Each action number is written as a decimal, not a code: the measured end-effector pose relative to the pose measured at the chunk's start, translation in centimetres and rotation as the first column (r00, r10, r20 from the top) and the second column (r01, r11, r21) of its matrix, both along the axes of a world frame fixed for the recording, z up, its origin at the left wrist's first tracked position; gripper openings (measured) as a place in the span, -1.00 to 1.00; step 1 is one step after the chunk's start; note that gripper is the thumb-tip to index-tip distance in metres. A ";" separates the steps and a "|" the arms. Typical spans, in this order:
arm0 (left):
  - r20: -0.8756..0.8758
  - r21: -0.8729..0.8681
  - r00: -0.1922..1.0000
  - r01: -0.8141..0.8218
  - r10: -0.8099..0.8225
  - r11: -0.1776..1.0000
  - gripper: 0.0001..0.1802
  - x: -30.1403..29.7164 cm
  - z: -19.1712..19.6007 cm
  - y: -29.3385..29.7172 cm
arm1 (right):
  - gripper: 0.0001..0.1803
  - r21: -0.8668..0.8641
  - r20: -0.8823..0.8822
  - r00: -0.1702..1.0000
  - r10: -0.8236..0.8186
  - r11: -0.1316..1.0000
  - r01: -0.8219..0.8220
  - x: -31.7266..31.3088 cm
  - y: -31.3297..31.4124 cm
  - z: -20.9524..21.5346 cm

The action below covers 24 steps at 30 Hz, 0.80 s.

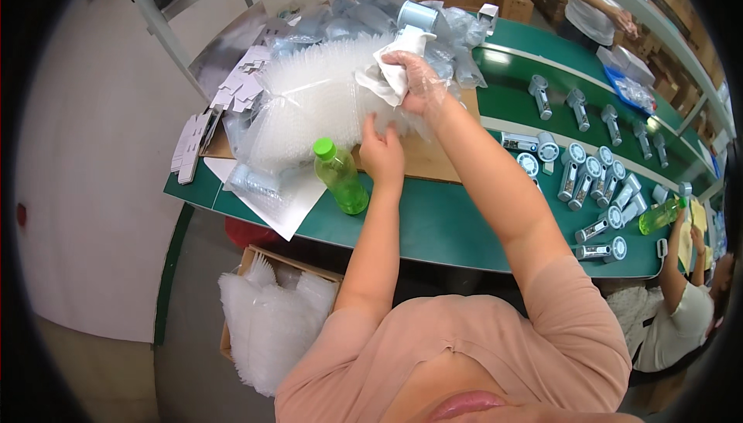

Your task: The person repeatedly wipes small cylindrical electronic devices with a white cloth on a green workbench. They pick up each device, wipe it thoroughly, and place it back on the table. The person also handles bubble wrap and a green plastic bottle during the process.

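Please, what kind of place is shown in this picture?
Probably a factory packing line: rows of identical handheld fans lie on a long green workbench, beside a heap of bubble-wrap bags, with other workers seated alongside.

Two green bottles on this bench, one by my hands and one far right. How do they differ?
The near bottle stands close to upright by the left hand, with a bright green cap on top; the far bottle lies tipped on its side near a co-worker's arm. The near one shows large and whole; the far one looks small, its cap end hard to make out. Both are clear green plastic on the green table.
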<state>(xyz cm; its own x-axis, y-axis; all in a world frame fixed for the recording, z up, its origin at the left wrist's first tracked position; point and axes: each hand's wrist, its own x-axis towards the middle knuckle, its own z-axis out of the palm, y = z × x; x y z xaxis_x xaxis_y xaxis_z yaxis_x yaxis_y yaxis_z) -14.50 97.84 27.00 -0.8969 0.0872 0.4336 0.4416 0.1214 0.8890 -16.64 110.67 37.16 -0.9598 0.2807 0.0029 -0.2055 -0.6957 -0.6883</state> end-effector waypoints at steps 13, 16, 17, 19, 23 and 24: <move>-0.071 0.010 0.981 0.182 -0.181 0.983 -0.81 6.8 -5.7 -3.2 | -0.66 0.574 0.047 0.990 -0.133 0.815 0.082 -8.3 4.0 4.1; 0.060 -0.044 0.956 0.290 -0.287 0.956 -0.85 9.8 -4.5 -5.2 | -0.63 0.608 0.081 0.982 0.170 0.772 -0.184 -5.1 3.0 7.3; 0.129 -0.063 0.929 0.356 -0.346 0.932 -0.86 10.9 -4.3 -5.4 | -0.64 0.595 0.086 0.986 0.144 0.786 -0.166 -4.6 3.3 7.3; -0.040 -0.410 0.856 0.456 -0.515 0.790 -0.91 11.5 -4.3 -5.4 | -0.65 0.571 0.084 0.994 -0.063 0.821 0.003 -5.4 4.8 6.2; 0.077 -0.650 0.660 0.602 -0.747 0.465 -0.90 12.1 -3.6 -4.0 | -0.64 0.544 -0.073 0.995 -0.068 0.834 0.097 -1.3 8.4 5.2; 0.135 -0.610 0.614 0.670 -0.777 0.423 -0.86 11.9 -2.9 -3.3 | -0.60 0.563 -0.104 0.995 0.013 0.825 0.048 0.7 9.5 5.4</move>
